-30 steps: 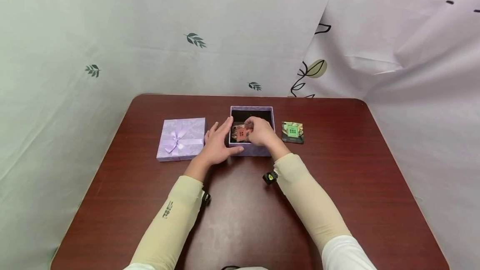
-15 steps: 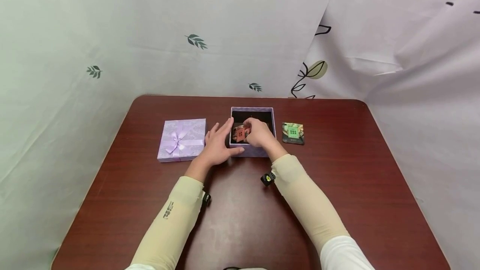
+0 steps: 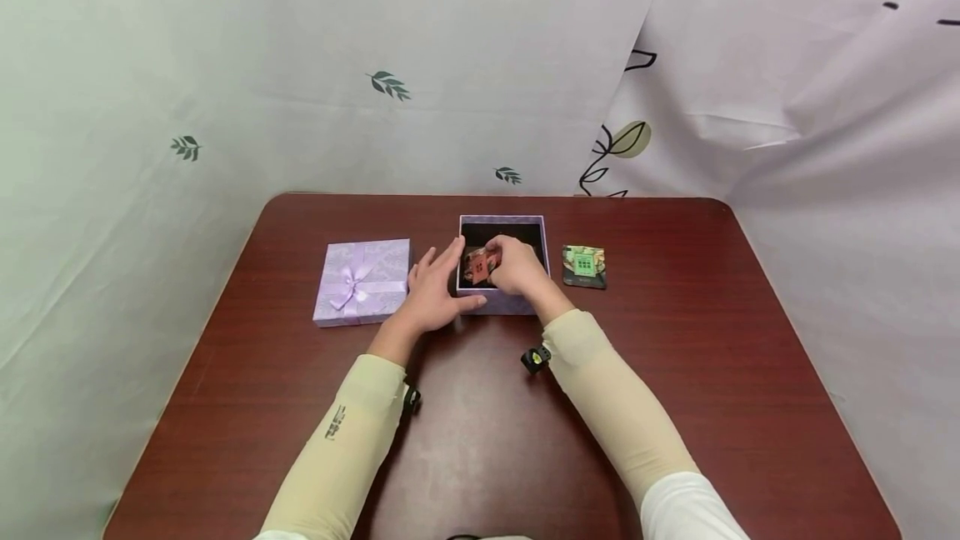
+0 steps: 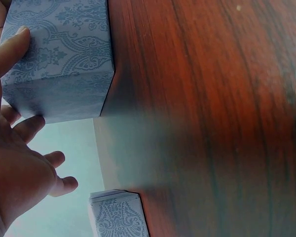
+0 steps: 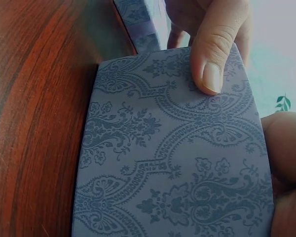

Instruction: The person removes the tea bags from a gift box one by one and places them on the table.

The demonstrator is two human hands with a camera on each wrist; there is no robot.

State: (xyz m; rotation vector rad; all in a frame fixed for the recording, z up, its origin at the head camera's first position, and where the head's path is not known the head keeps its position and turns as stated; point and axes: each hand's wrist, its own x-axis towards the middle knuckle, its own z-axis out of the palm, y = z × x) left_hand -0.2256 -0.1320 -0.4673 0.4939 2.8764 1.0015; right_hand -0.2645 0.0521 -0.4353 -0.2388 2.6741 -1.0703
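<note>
A purple patterned gift box point(image 3: 546, 252) with a black inside stands at the table's back middle. My left hand point(image 3: 432, 292) steadies its front left corner with fingers spread, the thumb point(image 5: 213, 74) lying along the front wall. In the left wrist view, fingertips point(image 4: 32, 126) touch the side wall, while the ring and little fingers stay off it. My right hand point(image 3: 517, 265) reaches over the front rim into the box and pinches a small square packet with a red label point(image 3: 478, 267), which lies slanted there. The right fingertips are partly hidden.
The purple lid with a ribbon bow point(image 3: 362, 283) lies left of the box, near my left hand. A green-labelled square packet point(image 3: 584, 266) lies flat to the right. Behind the dark red table point(image 3: 480, 407) hangs a pale patterned cloth point(image 3: 465, 65).
The red-labelled packet has turned and tilted inside the box under my right hand's fingers, which shifted slightly left. My left hand has held its place on the box.
</note>
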